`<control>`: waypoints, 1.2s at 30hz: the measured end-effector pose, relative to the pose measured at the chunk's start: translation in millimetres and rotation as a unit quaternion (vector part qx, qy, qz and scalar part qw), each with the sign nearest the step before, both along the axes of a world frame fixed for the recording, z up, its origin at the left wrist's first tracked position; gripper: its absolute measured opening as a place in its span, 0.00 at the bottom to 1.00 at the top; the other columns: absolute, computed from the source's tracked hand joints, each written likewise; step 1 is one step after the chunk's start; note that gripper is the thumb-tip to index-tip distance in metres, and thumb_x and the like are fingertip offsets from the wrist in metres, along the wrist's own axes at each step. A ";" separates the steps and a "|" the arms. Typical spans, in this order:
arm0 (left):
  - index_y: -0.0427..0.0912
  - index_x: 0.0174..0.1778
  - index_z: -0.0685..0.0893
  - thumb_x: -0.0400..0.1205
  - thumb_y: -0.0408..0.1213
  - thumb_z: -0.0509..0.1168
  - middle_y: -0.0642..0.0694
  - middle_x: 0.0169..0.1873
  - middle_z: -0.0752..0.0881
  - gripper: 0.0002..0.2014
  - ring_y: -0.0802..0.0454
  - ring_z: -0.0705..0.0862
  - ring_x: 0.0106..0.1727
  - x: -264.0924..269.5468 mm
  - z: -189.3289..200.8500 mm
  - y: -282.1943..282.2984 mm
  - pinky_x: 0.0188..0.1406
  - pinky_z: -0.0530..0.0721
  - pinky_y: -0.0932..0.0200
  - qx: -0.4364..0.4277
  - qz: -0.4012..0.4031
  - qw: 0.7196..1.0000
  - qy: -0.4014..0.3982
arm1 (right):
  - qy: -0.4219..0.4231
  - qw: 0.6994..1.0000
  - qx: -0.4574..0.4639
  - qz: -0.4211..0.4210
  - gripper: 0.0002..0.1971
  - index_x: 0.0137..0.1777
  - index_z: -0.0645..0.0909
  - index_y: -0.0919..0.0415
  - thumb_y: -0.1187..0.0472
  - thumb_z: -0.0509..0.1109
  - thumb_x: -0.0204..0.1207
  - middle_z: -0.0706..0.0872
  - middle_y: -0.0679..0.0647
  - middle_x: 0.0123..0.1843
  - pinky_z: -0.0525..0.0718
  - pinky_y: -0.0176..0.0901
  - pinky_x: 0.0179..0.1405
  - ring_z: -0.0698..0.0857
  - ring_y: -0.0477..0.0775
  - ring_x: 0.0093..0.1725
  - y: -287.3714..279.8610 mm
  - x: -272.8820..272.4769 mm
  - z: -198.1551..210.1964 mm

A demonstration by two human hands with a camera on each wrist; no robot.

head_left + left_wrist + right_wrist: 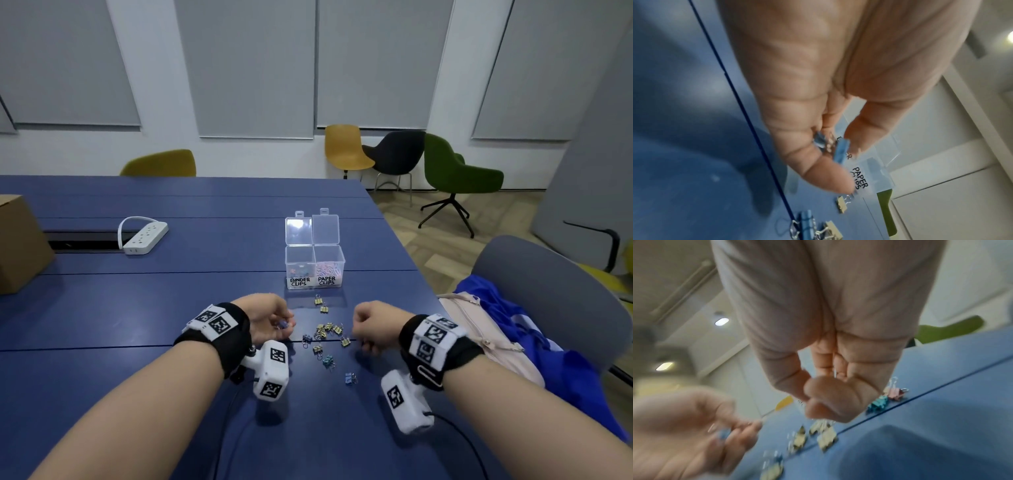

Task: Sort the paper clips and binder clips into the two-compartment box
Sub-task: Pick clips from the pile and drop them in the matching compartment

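while binder clips (328, 329) lie between them, left hand (265, 317) pinches blue clips (839, 148), right hand (373, 323) fisted.

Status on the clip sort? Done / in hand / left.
Done: paper clips fill their side of the box; a few binder clips sit in the other.
In hand: left hand holds blue binder clips; right hand is curled, contents unclear.
Left: the scattered binder clips on the table.

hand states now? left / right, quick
Left hand: fingers pinch blue binder clips, just above the table.
Right hand: fingers curled; a metal glint shows inside, but what it grips cannot be told.
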State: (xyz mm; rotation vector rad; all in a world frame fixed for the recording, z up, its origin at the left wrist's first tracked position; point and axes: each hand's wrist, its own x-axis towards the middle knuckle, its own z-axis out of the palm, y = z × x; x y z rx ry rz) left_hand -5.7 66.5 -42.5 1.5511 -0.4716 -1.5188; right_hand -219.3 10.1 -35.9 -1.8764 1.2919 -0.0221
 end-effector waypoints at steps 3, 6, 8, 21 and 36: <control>0.38 0.34 0.71 0.73 0.30 0.53 0.42 0.31 0.72 0.03 0.49 0.72 0.28 -1.6 7.2 2.1 0.17 0.75 0.64 0.017 -0.007 1.000 0.022 | -0.186 0.965 0.109 -0.152 0.12 0.35 0.71 0.65 0.73 0.54 0.78 0.72 0.58 0.29 0.72 0.34 0.18 0.74 0.52 0.24 -11.9 -13.0 4.9; 0.42 0.34 0.73 0.80 0.41 0.61 0.44 0.25 0.73 0.10 0.53 0.70 0.23 -12.5 10.4 0.4 0.16 0.66 0.66 0.028 -0.091 0.984 -0.150 | -0.255 0.931 0.140 -0.222 0.14 0.33 0.69 0.63 0.71 0.55 0.81 0.70 0.57 0.29 0.72 0.36 0.20 0.70 0.52 0.25 -24.7 -19.2 6.8; 0.38 0.50 0.81 0.82 0.54 0.60 0.38 0.36 0.81 0.20 0.47 0.83 0.38 -23.3 7.1 -3.4 0.35 0.80 0.57 0.007 -0.209 0.882 -0.422 | -0.159 0.969 0.053 -0.183 0.13 0.34 0.70 0.61 0.70 0.59 0.81 0.73 0.57 0.30 0.74 0.38 0.21 0.73 0.52 0.26 -33.1 -19.0 7.7; 0.40 0.63 0.70 0.78 0.51 0.67 0.38 0.60 0.83 0.24 0.38 0.84 0.58 -63.0 -14.7 -27.5 0.46 0.82 0.53 -0.007 -0.383 0.675 -0.631 | 0.259 0.933 -0.195 0.155 0.09 0.54 0.75 0.62 0.66 0.69 0.75 0.83 0.61 0.56 0.73 0.42 0.45 0.82 0.63 0.59 -21.8 23.1 -1.1; 0.36 0.69 0.79 0.82 0.37 0.65 0.37 0.68 0.79 0.19 0.39 0.79 0.69 -83.7 5.6 -26.5 0.69 0.78 0.51 0.110 -0.454 0.556 -0.687 | 0.363 0.880 -0.194 0.237 0.16 0.33 0.67 0.58 0.63 0.70 0.77 0.72 0.53 0.33 0.76 0.42 0.30 0.75 0.56 0.47 -18.9 50.0 15.7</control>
